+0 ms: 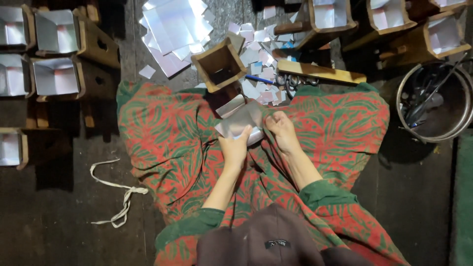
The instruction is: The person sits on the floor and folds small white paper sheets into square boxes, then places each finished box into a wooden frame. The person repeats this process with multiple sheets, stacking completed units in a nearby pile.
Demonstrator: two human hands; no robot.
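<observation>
I sit on the floor with a red and green patterned cloth [162, 143] over my crossed legs. My left hand [235, 148] and my right hand [282, 129] both pinch a folded sheet of white paper [241, 120] in my lap, the left at its near edge, the right at its right edge. Just beyond the paper an unlined wooden box [219, 64] stands open-topped and tilted.
Paper-lined wooden boxes stand at the left [56, 76] and across the top right [335, 19]. White paper sheets [175, 24] and scraps [258, 59] litter the floor ahead, with a wooden slat [320, 73], scissors [290, 81], a metal bowl [433, 101] at right and a white cord [118, 192].
</observation>
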